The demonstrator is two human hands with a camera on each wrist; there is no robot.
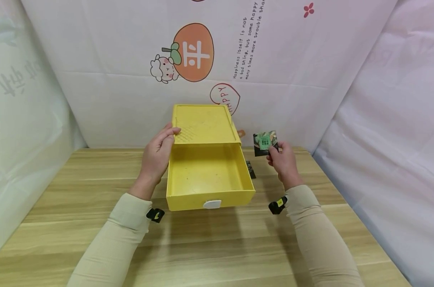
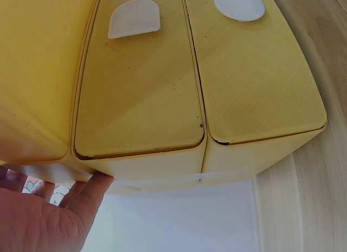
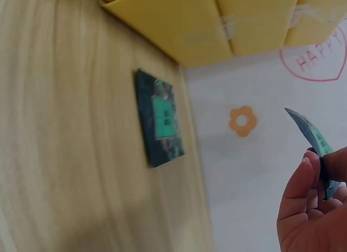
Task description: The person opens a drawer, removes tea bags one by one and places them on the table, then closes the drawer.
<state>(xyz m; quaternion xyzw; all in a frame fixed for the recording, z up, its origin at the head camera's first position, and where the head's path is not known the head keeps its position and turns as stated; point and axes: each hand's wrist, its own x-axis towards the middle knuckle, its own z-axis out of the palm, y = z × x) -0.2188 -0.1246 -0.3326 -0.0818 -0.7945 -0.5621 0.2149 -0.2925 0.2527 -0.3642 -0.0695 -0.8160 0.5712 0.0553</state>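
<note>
A yellow drawer unit (image 1: 206, 123) stands at the back of the table, its top drawer (image 1: 211, 195) pulled out toward me. Two closed drawers, the middle drawer (image 2: 141, 89) and the bottom drawer (image 2: 255, 73), show below it in the left wrist view. My left hand (image 1: 157, 153) rests against the unit's upper left side, fingertips over its top edge. To the right of the unit, my right hand (image 1: 284, 161) pinches a small dark flat packet with a green label (image 1: 265, 140), raised above the table. A similar packet (image 3: 162, 119) lies on the table beside the unit.
The wooden table (image 1: 209, 255) spreads in front and to both sides. A white printed sheet (image 1: 285, 71) hangs close behind the unit, with white sheets on the left and right too. A white tab handle (image 1: 212, 204) sticks out from the open drawer's front.
</note>
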